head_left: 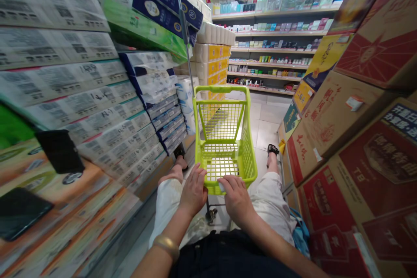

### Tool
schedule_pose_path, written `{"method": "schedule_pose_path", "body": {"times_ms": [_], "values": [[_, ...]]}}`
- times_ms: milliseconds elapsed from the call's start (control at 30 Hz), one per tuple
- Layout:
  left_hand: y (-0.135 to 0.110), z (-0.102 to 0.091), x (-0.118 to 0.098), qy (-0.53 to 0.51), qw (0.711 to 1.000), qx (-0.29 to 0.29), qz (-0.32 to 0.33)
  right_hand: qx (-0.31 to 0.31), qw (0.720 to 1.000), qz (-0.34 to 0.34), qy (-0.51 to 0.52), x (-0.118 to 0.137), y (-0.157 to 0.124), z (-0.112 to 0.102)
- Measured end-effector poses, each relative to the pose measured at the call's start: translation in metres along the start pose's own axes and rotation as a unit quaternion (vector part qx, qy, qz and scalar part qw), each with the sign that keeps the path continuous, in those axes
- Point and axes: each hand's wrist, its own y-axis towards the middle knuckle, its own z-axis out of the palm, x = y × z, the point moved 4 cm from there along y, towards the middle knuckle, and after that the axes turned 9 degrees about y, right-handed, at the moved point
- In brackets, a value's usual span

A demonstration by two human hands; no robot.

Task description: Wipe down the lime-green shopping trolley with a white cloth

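Note:
A lime-green plastic shopping basket on wheels [224, 139] stands in the aisle right in front of me, with nothing inside it. My left hand [193, 191] lies on its near rim with the fingers curled over the edge. My right hand [236, 195] grips the same rim beside it. The basket's grey pull handle [182, 21] rises up and to the left. My legs in light trousers and dark sandals stand on either side of the basket.
Stacked tissue and paper packs [97, 95] wall the left side. Red and brown cardboard cartons [352, 139] are piled on the right. The tiled aisle floor [267, 117] runs ahead to shelves of small goods [273, 56].

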Motion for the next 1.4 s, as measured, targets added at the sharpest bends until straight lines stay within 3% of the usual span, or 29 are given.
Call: {"method": "schedule_pose_path", "body": {"times_ms": [133,200,300,400,500,767,867,1000,1067,1300,1400], "values": [[0.001,-0.002,-0.004,-0.007,1.0,0.0,-0.006,-0.034,0.999,0.031,-0.025,-0.034,-0.011,-0.029],[0.003,-0.001,-0.007,-0.01,1.0,-0.002,-0.011,-0.046,0.997,0.051,-0.035,-0.038,-0.011,-0.033],[0.004,0.001,-0.011,-0.014,1.0,0.0,-0.018,-0.042,0.997,0.059,-0.032,-0.023,-0.003,-0.019],[0.004,0.002,-0.011,-0.01,1.0,-0.002,-0.021,-0.006,1.0,0.025,-0.008,0.003,0.007,0.004],[0.003,0.002,-0.009,-0.001,1.0,0.0,-0.013,0.009,1.0,0.007,0.001,0.011,0.012,0.011],[0.006,-0.002,-0.015,-0.007,1.0,0.007,-0.01,-0.019,0.998,0.064,-0.023,-0.035,-0.005,-0.028],[0.006,0.0,-0.02,-0.005,1.0,-0.003,-0.026,-0.022,0.996,0.077,-0.025,-0.022,0.0,-0.015],[0.005,0.003,-0.023,0.008,1.0,-0.012,-0.026,0.017,0.999,0.028,0.001,0.012,0.014,0.014],[0.004,0.002,-0.022,0.009,1.0,-0.008,-0.017,0.03,0.999,0.015,0.007,0.018,0.016,0.018],[0.005,-0.003,-0.015,-0.014,0.998,0.045,-0.033,0.004,0.998,0.062,-0.023,-0.026,0.001,-0.019],[0.006,-0.003,-0.018,-0.003,0.998,0.035,-0.049,-0.01,0.996,0.079,-0.034,-0.029,0.0,-0.02]]}}
